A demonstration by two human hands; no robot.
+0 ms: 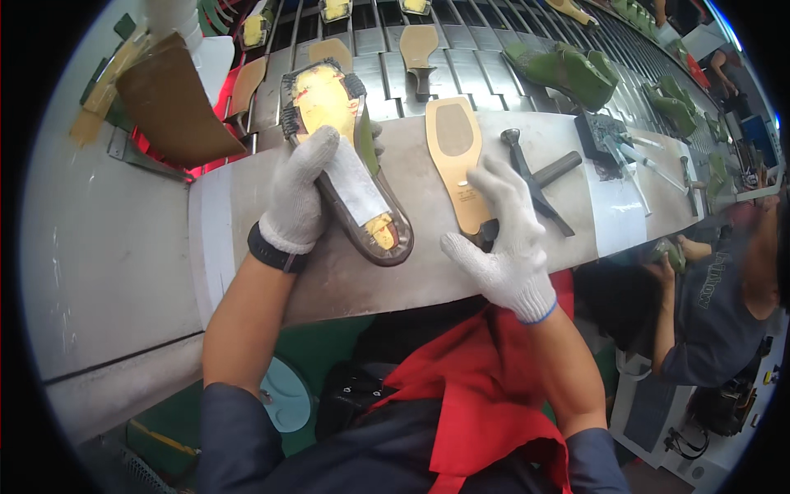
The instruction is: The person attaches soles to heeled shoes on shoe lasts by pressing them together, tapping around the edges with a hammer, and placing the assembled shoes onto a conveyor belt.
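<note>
My left hand (300, 193), in a white knit glove, is wrapped round a shoe upper on a last (362, 191), its underside turned up. That underside has a yellow forepart, a white strip down the middle and a small yellow patch at the heel; a bit of green last shows at the side. My right hand (506, 230), gloved likewise, is open with fingers spread and holds nothing. It hovers at the edge of a tan heeled shoe sole (454, 165) on the worktable (395, 288). A dark hammer (533, 183) lies to its right.
Behind the table runs a slatted metal conveyor (469, 62) carrying soles and green lasts (568, 72). A dark holder (599, 140) with white-handled tools stands at the right. A brown board (177, 103) leans at the left. Another person (716, 296) handles a green last at far right.
</note>
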